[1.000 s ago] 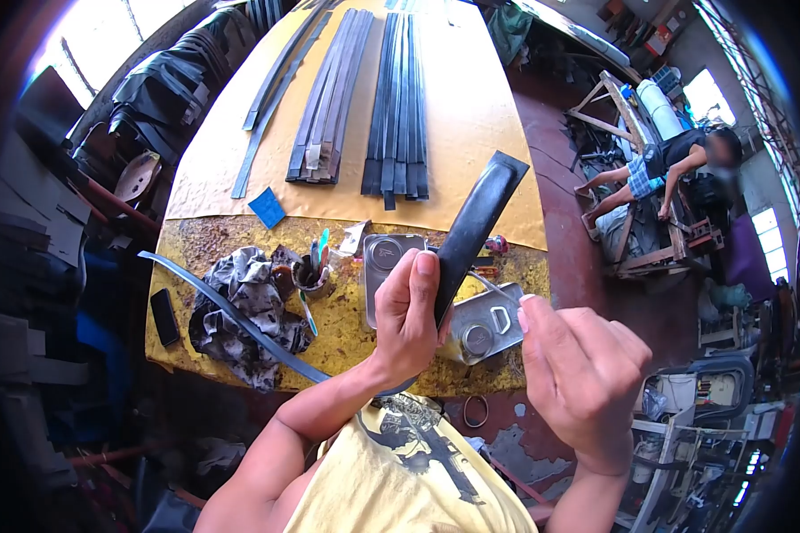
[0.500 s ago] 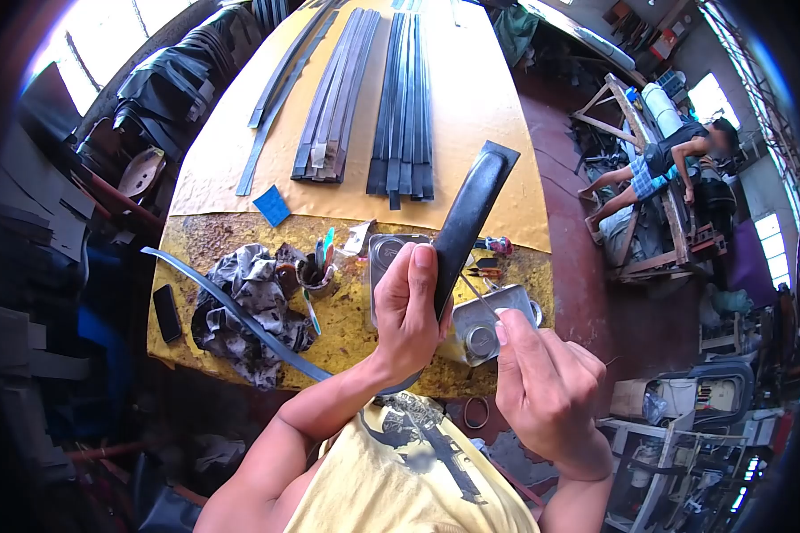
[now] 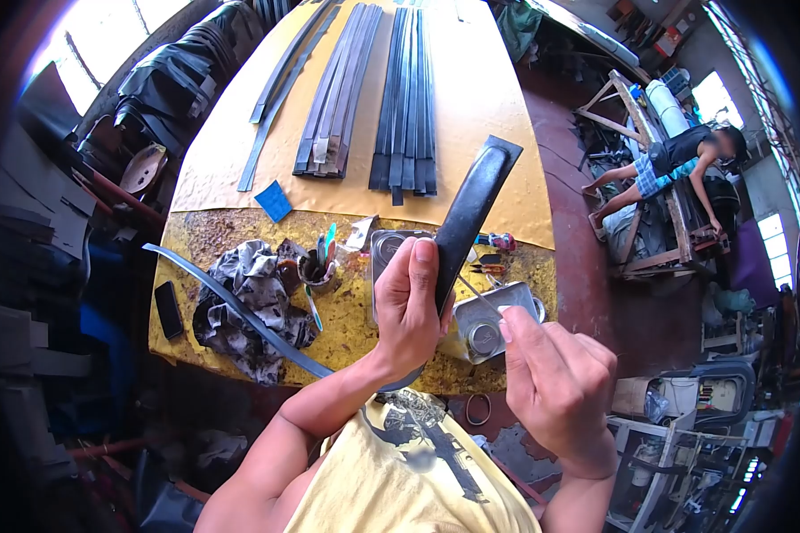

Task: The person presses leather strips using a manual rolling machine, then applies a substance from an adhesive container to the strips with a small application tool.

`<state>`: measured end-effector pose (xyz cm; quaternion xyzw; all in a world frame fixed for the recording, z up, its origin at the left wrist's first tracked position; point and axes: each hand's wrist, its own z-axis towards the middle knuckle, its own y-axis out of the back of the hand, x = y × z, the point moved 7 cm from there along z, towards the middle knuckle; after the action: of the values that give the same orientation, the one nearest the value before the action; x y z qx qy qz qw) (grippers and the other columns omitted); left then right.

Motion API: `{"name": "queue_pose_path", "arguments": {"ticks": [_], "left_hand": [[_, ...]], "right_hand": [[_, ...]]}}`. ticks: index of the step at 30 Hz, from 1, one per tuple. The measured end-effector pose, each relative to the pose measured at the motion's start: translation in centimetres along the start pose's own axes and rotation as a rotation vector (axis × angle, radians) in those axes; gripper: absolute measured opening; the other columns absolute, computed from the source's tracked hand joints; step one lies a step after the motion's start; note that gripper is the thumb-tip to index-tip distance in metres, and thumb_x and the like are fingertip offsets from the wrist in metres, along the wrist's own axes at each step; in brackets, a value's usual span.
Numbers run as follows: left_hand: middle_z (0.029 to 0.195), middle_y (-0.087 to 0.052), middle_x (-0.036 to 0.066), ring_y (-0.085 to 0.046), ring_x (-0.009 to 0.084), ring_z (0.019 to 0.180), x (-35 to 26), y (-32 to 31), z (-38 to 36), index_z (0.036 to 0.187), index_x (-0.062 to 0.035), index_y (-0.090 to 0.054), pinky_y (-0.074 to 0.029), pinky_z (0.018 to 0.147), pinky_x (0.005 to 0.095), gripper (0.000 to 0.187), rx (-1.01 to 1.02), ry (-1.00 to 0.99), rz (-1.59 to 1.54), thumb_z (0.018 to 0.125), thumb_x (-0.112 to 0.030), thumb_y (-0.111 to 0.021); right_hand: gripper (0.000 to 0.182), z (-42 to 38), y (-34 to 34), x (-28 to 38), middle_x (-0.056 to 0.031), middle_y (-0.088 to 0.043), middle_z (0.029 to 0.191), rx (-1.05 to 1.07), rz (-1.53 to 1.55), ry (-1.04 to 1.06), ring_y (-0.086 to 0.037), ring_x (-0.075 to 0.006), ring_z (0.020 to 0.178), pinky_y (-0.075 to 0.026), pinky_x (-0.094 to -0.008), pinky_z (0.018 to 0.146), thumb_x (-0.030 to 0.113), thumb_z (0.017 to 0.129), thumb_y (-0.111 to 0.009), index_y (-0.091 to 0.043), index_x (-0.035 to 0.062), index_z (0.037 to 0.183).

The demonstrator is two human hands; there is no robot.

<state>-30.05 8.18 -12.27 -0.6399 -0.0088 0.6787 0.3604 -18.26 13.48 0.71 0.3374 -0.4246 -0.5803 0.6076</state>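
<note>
My left hand (image 3: 406, 298) is closed around a long black strap (image 3: 473, 209), its thumb lying flat on the face. The strap's thick, glossy upper end points up and away over the table. Its lower part bends behind my forearm, and the tail crosses the table to the left. In a pinch, my right hand (image 3: 560, 373) holds a thin metal rod (image 3: 480, 293) whose far end meets the strap's right edge just above my left fingers. Behind the rod sits an open metal tin (image 3: 517, 300) containing a round lid-like piece.
A stained yellow table (image 3: 356, 355) bears a crumpled cloth (image 3: 249, 298), a phone (image 3: 168, 310), a cup of tools (image 3: 316, 271) and a blue square (image 3: 274, 202). Bundles of dark strips (image 3: 404, 115) lie farther back. On the right, a person (image 3: 676, 164) bends over a wooden frame (image 3: 680, 226).
My right hand has shifted slightly right and down, still pinching the rod. My left hand and the strap stay nearly in place. The person at the right leans farther, with an arm reaching lower.
</note>
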Motion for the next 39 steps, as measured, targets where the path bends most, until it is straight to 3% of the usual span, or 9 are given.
{"name": "queue_pose_path", "arguments": {"ticks": [5, 9, 12, 17, 23, 29, 32, 37, 39], "left_hand": [[0.047, -0.043, 0.000, -0.037, 0.0054, 0.033, -0.2, -0.3, 0.0, 0.085, -0.0095, -0.047, -0.028, 0.030, 0.0209, 0.037, 0.029, 0.000, 0.001, 0.104, -0.039, -0.035], [0.047, -0.044, -0.001, -0.036, 0.0050, 0.033, -0.4, -0.5, -0.2, 0.084, -0.0092, -0.047, -0.027, 0.031, 0.0204, 0.038, 0.048, 0.002, 0.009, 0.104, -0.039, -0.035], [0.048, -0.045, -0.001, -0.036, 0.0047, 0.034, -0.4, -0.6, -0.3, 0.083, -0.0088, -0.047, -0.027, 0.032, 0.0200, 0.039, 0.055, 0.004, 0.021, 0.104, -0.039, -0.035], [0.048, -0.045, -0.001, -0.037, 0.0044, 0.034, -0.5, -0.8, -0.6, 0.083, -0.0077, -0.048, -0.027, 0.033, 0.0198, 0.040, 0.075, 0.024, 0.031, 0.104, -0.038, -0.035], [0.049, -0.046, -0.001, -0.037, 0.0044, 0.034, -0.7, -0.8, -0.6, 0.083, -0.0072, -0.049, -0.027, 0.033, 0.0198, 0.040, 0.091, 0.012, 0.017, 0.104, -0.038, -0.035], [0.049, -0.046, -0.001, -0.037, 0.0049, 0.034, -0.5, -0.7, -0.6, 0.083, -0.0074, -0.048, -0.027, 0.032, 0.0203, 0.039, 0.086, 0.023, 0.009, 0.104, -0.038, -0.035], [0.049, -0.045, 0.000, -0.037, 0.0051, 0.033, -0.3, -0.6, -0.5, 0.084, -0.0076, -0.048, -0.027, 0.031, 0.0204, 0.039, 0.087, 0.036, 0.005, 0.104, -0.038, -0.035], [0.048, -0.046, 0.001, -0.037, 0.0056, 0.033, -0.1, -0.4, -0.2, 0.085, -0.0080, -0.048, -0.028, 0.031, 0.0204, 0.038, 0.096, 0.075, -0.014, 0.104, -0.038, -0.034], [0.050, -0.043, -0.002, -0.037, 0.0045, 0.035, -0.1, -0.5, 0.0, 0.082, -0.0086, -0.048, -0.029, 0.032, 0.0202, 0.037, 0.081, 0.141, -0.081, 0.104, -0.036, -0.036]], "right_hand": [[0.022, 1.5, 1.6, -0.2, -0.0004, -0.048, 0.064, 0.033, -0.230, 0.128, -0.052, -0.0164, 0.055, -0.035, -0.0321, 0.049, 0.007, 0.076, -0.066, -0.067, 0.0072, 0.098], [0.015, 2.9, 2.1, -0.6, -0.0003, -0.049, 0.067, 0.078, -0.259, 0.171, -0.053, -0.0162, 0.059, -0.036, -0.0321, 0.054, 0.007, 0.079, -0.062, -0.066, 0.0093, 0.093], [0.011, 4.2, 2.7, -1.0, -0.0012, -0.050, 0.071, 0.143, -0.240, 0.173, -0.055, -0.0169, 0.061, -0.037, -0.0326, 0.055, 0.007, 0.079, -0.061, -0.065, 0.0098, 0.090], [0.009, 6.0, 3.3, -1.9, -0.0080, -0.053, 0.071, 0.188, -0.070, 0.253, -0.053, -0.0269, 0.058, -0.039, -0.0383, 0.054, 0.010, 0.078, -0.070, -0.064, 0.0038, 0.081], [0.011, 6.6, 3.9, -2.5, -0.0085, -0.054, 0.071, 0.201, -0.059, 0.256, -0.058, -0.0272, 0.062, -0.044, -0.0385, 0.056, 0.008, 0.077, -0.071, -0.065, 0.0027, 0.084], [0.012, 5.7, 4.0, -1.6, -0.0078, -0.053, 0.071, 0.116, -0.160, 0.238, -0.059, -0.0264, 0.062, -0.044, -0.0372, 0.053, 0.004, 0.076, -0.070, -0.064, 0.0019, 0.086], [0.013, 4.8, 4.0, -1.6, -0.0062, -0.051, 0.074, 0.071, -0.182, 0.203, -0.061, -0.0230, 0.067, -0.047, -0.0359, 0.055, 0.001, 0.074, -0.064, -0.061, 0.0054, 0.085], [0.015, 2.9, 7.1, -2.2, -0.0069, -0.054, 0.067, -0.188, -0.018, 0.113, -0.054, -0.0230, 0.053, -0.042, -0.0336, 0.048, -0.004, 0.070, -0.071, -0.065, 0.0000, 0.082], [0.009, 1.4, 8.9, -2.6, -0.0081, -0.056, 0.068, -0.337, 0.048, -0.028, -0.054, -0.0181, 0.059, -0.039, -0.0274, 0.052, 0.005, 0.077, -0.069, -0.066, -0.0012, 0.083]]}}
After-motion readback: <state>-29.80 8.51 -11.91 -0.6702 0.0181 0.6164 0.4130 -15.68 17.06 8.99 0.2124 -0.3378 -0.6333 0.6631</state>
